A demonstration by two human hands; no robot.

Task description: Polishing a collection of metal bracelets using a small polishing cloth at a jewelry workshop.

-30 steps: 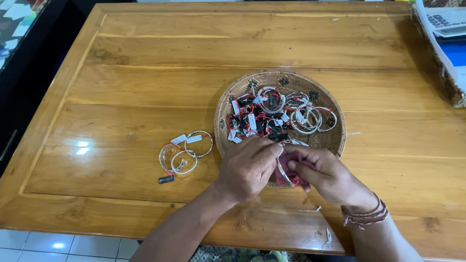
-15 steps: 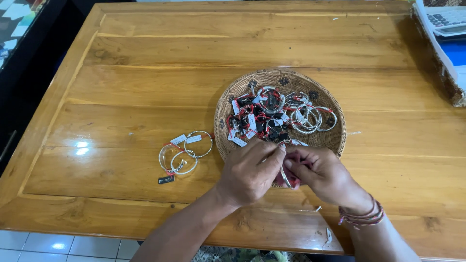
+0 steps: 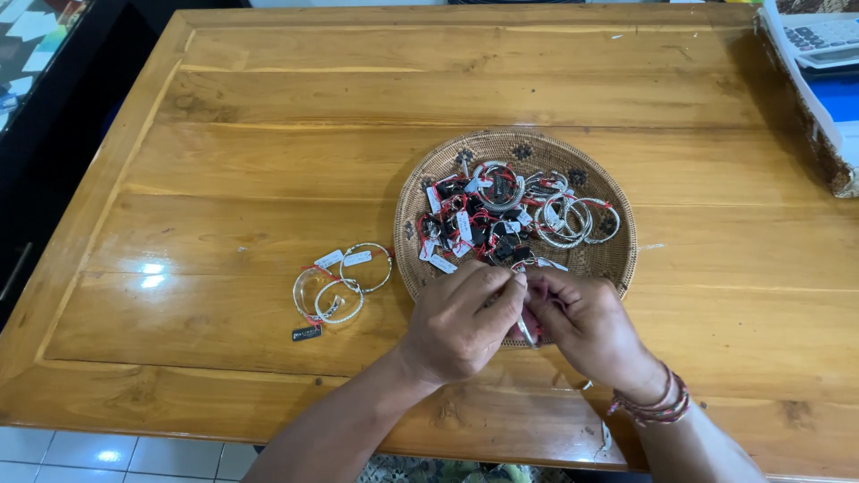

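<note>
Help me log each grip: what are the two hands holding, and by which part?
Both hands, left hand and right hand, pinch one silver bangle at its rim, over the near edge of the woven tray; fingers hide most of it.

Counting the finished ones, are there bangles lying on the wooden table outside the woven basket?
Yes, three silver bangles lie on the table left of the round woven basket.

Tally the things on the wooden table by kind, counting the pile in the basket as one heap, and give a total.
Woven round basket: 1
Heap of tagged silver bangles in the basket: 1
Loose silver bangles on the table left of the basket: 3
Bangle held between left hand and right hand: 1
Total: 6
</note>
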